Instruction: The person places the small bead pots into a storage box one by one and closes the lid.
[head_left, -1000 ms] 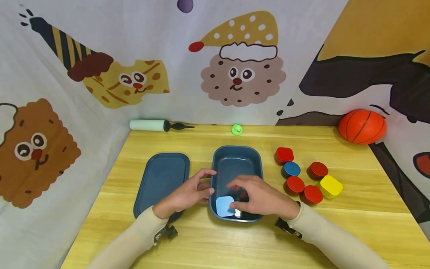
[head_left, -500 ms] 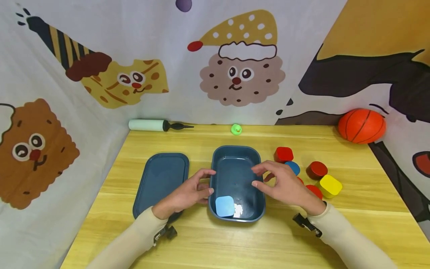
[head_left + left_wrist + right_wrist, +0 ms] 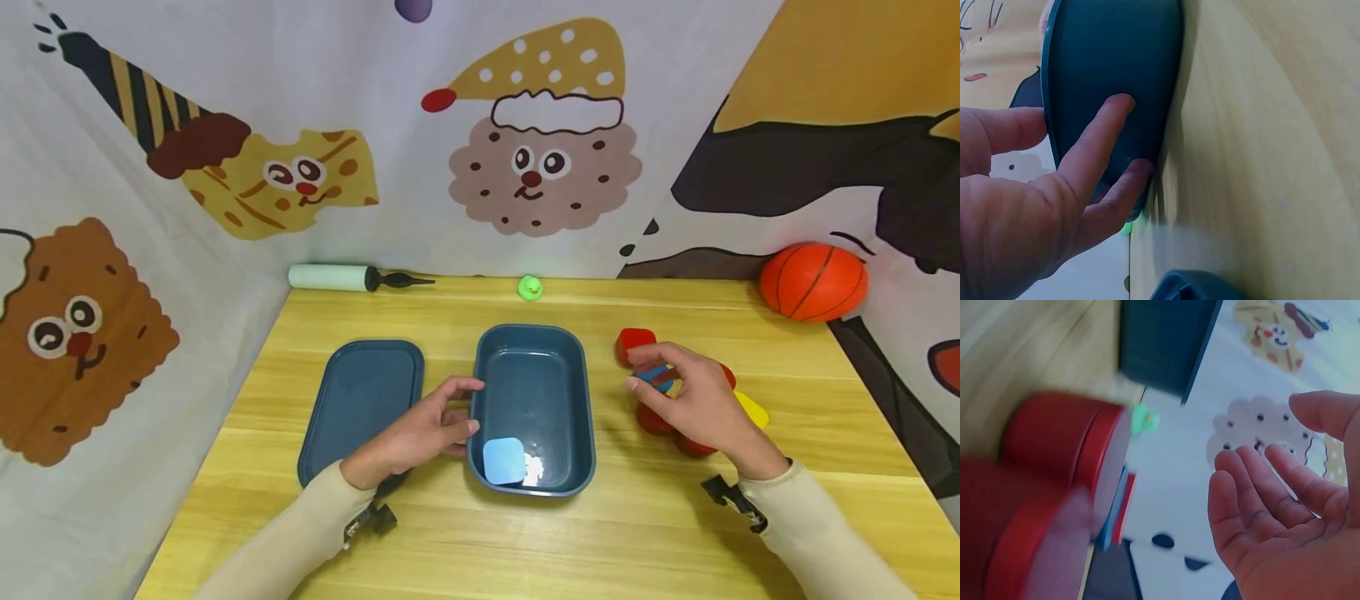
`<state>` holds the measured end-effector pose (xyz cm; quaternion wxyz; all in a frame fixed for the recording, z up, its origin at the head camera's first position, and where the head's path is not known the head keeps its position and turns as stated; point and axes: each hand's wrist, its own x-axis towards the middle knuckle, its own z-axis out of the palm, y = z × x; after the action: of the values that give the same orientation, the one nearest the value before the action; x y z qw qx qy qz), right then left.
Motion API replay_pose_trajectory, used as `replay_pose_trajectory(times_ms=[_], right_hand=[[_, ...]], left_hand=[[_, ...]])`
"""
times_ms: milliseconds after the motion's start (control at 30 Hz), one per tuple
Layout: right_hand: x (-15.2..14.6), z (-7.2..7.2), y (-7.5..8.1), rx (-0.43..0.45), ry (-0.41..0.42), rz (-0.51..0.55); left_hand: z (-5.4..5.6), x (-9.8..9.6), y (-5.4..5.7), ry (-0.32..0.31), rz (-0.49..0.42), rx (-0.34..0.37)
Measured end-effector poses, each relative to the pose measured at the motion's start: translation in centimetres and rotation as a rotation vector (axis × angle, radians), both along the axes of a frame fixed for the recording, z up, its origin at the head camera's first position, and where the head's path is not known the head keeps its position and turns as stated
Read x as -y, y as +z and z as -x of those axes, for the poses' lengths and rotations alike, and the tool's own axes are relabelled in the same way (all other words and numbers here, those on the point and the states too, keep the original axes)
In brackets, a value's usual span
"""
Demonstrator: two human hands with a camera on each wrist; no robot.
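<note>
A dark blue rectangular box [image 3: 532, 400] stands uncovered mid-table, with a light blue rounded-square block [image 3: 504, 461] in its near left corner. My left hand [image 3: 423, 425] rests against the box's left side; in the left wrist view its fingers are extended on the outer wall [image 3: 1116, 50]. Over the group of small blocks on the right hovers my right hand [image 3: 693, 396], fingers loosely bent and nothing between them. Beneath it are a blue round block [image 3: 657, 380] and red round blocks [image 3: 1054, 437], partly hidden. A red square block [image 3: 632, 340] and a yellow block [image 3: 752, 408] show around the hand.
A matching dark blue lid [image 3: 367, 408] lies left of the box, partly under my left forearm. Along the back are a pale green hand pump [image 3: 330, 278], a green toy duck [image 3: 530, 288] and an orange ball [image 3: 813, 282]. A printed cloth [image 3: 420, 50] hangs behind.
My right hand has lifted out of the box and moved right, over the coloured blocks. The left hand stays at the box's left side, and the light blue block stays in place.
</note>
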<state>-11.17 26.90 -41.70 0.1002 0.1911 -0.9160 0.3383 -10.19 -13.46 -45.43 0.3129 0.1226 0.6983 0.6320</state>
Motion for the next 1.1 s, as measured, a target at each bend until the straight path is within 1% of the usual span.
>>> replay_pose_trajectory(times_ms=[100, 233, 333, 500, 600, 700, 867, 967, 1100], right_hand=[[-1.4, -0.2, -0.1, -0.001, -0.052, 0.006], [-3.2, -0.7, -0.3, 0.030, -0.126, 0.008], [-4.8, -1.1, -0.7, 0.026, -0.169, -0.013], [-7.3, -1.9, -1.7, 0.030, -0.233, -0.029], [-8.9, -2.5, -2.5, 0.056, -0.275, -0.046], [-10.2, -3.1, -3.2, 0.080, -0.294, -0.066], [-11.6, -3.8, -4.1, 0.174, -0.285, -0.083], [-12.1, -4.2, -4.5, 0.254, -0.289, -0.091], [-12.4, -4.7, -4.9, 0.328, -0.296, -0.095]], left_hand=[[0.0, -0.1, 0.0, 0.002, 0.003, 0.003], [-0.1, -0.1, 0.1, 0.005, 0.001, 0.007], [-0.2, 0.0, 0.2, 0.006, 0.001, 0.007], [-0.2, 0.0, 0.2, 0.010, 0.022, 0.003], [-0.2, 0.0, 0.2, 0.011, 0.031, 0.002], [-0.2, 0.0, 0.1, 0.012, 0.034, 0.001], [-0.2, 0.0, -0.1, 0.017, 0.039, 0.003], [-0.3, 0.0, 0.0, 0.015, 0.041, 0.002], [-0.2, 0.0, 0.1, 0.011, 0.039, -0.002]])
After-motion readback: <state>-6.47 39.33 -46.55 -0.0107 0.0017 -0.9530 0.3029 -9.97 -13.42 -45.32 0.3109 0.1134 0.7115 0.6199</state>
